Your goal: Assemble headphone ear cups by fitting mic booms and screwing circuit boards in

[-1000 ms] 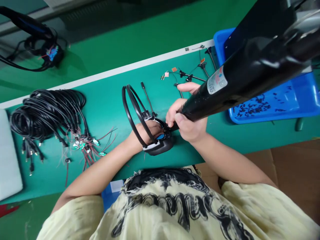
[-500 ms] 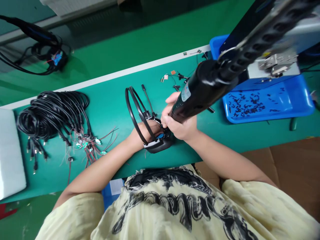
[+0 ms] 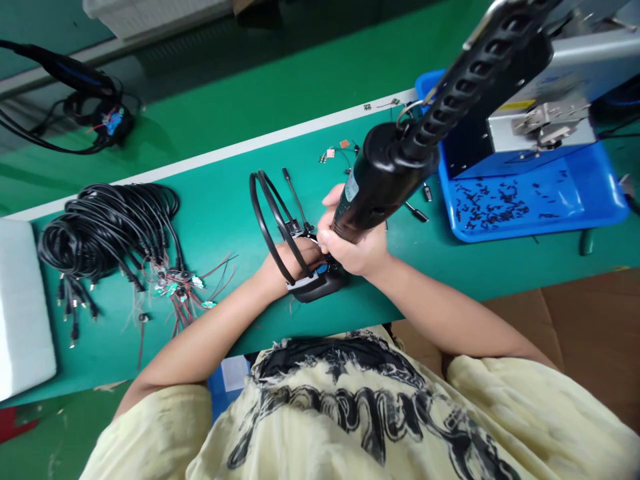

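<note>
My right hand [image 3: 356,243] is wrapped round the lower end of a black electric screwdriver [image 3: 380,175], which slants up to the right. Its tip is hidden behind my fingers. Below the tool lies a black headset [image 3: 317,285] with two curved headband bars and a thin microphone boom. Reaching through the bars, my left hand [image 3: 295,259] has its fingers closed on the headset near an ear cup, where a bit of blue shows. The two hands nearly meet over this cup.
A blue tray [image 3: 583,200] of small black screws sits right, under a metal machine [image 3: 530,143]. Left are bundled black cables [image 3: 113,227] with bare wires and a white foam block [image 3: 23,307]. Small parts [image 3: 330,153] lie behind my hands; another wired headset [image 3: 113,123] is at upper left.
The screwdriver body and my right hand have shifted slightly left, uncovering more of the machine and a black plug on the table. My left hand stays on the headset.
</note>
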`<control>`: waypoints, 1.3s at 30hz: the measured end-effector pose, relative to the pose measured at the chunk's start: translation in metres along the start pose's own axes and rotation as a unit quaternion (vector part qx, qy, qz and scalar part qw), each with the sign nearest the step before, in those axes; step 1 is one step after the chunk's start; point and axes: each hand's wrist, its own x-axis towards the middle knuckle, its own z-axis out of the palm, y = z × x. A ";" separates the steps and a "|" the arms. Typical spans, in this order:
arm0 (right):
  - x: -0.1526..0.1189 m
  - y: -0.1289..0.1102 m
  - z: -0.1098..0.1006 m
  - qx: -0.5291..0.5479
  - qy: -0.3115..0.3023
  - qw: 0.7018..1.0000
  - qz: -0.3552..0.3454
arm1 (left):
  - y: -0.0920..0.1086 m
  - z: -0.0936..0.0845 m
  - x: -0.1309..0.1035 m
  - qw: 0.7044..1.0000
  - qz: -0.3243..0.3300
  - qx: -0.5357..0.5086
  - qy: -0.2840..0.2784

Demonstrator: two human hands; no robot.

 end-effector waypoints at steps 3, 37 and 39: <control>-0.001 -0.001 0.002 0.005 0.038 0.999 -0.027 | 0.001 -0.001 0.001 1.000 -0.006 0.000 0.002; -0.067 -0.049 -0.045 -0.639 -0.353 0.668 -0.146 | 0.039 -0.011 -0.042 0.982 -0.037 0.141 -0.118; -0.082 -0.047 -0.041 -0.643 -0.330 0.682 -0.116 | 0.038 -0.009 -0.044 0.982 -0.042 0.144 -0.116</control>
